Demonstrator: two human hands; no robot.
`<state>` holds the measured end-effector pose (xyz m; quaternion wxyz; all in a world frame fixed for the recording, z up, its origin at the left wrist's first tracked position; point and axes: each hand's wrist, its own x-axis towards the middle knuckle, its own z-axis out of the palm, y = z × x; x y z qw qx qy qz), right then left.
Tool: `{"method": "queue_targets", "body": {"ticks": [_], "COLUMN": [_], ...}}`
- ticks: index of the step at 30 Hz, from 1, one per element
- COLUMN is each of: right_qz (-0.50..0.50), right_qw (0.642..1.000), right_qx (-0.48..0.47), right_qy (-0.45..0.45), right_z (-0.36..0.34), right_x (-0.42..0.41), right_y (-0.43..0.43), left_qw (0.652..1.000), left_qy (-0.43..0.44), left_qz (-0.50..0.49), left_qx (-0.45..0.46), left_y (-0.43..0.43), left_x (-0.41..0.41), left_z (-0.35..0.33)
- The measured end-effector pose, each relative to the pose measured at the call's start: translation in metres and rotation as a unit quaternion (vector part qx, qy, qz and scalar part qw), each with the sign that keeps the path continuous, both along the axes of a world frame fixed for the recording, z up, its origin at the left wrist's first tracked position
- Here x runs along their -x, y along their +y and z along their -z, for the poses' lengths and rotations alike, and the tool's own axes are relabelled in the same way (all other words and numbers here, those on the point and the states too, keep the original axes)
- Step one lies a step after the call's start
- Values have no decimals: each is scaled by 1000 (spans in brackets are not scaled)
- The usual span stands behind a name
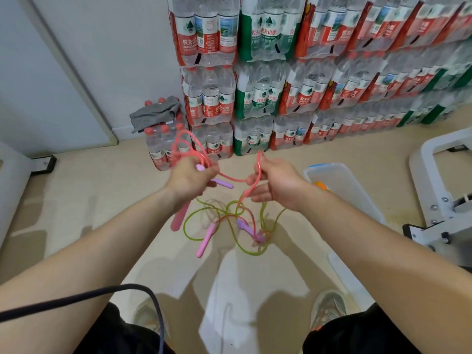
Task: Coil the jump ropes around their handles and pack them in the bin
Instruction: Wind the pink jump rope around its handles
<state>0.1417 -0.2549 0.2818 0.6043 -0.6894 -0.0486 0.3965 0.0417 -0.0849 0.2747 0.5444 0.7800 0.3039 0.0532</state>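
Observation:
My left hand (189, 180) grips a pink jump rope handle (179, 217) that hangs below the fist, with pink rope loops (187, 144) standing above it and a purple handle tip (223, 183) sticking out to the right. My right hand (272, 184) pinches the same pink rope (258, 163), which sags between both hands. On the floor below lie a yellow-green rope (194, 236), a pink handle (205, 240) and a purple handle (244, 227), tangled together. The clear plastic bin (353, 186) stands to the right with something orange inside.
Stacked packs of water bottles (281, 80) fill the back wall. A grey cloth (155, 113) lies on a low pack at the left. A white metal frame (439, 190) stands at the right. A black cable (107, 293) crosses near my knees; my shoes (329, 306) are below.

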Motion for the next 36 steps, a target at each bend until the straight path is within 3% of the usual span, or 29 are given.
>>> {"method": "queue_targets", "body": {"ticks": [4, 8, 10, 13, 15, 18, 21, 23, 25, 27, 30, 33, 36], "right_qz": [94, 121, 130, 164, 195, 194, 147, 85, 25, -37, -160, -316, -344], "right_qw": [993, 984, 981, 974, 968, 980, 986, 974, 901, 843, 859, 841, 840], "right_qx": [-50, -88, -107, -128, -133, -24, 74, 128, 185, 218, 249, 274, 304], "right_qy": [53, 93, 93, 86, 81, 19, -26, -165, -392, -490, -417, -344, -289], "right_z": [-20, -29, -33, -38, -36, -25, -8, 7, 18, 24, 49, 76, 87], "right_x": [-7, -10, -12, -15, -19, -19, -6, 4, 10, 18, 23, 23, 23], "right_y": [5, 8, 8, 4, 0, -5, -6, -6, -8, -8, -6, -5, -5], "left_qw": [991, 983, 982, 988, 991, 986, 964, 952, 949, 938, 916, 899, 893], "left_qy": [14, 4, 9, 22, 17, -30, -68, -78, -97, -114, -117, -111, -119], "left_qz": [125, 153, 174, 148, 116, 53, -4, -27, -58, -93, -114, -106, -100], "left_qx": [38, 104, 70, 25, 63, 153, 258, 295, 295, 313, 366, 409, 422], "left_y": [-25, -42, -45, -44, -41, -32, -25, -25, -26, -27, -24, -23, -19], "left_x": [4, 5, 5, 6, 6, 2, -1, -2, -4, -5, -6, -7, -6], "left_z": [6, 7, 7, 8, 6, -6, -21, -25, -29, -31, -37, -41, -42]}}
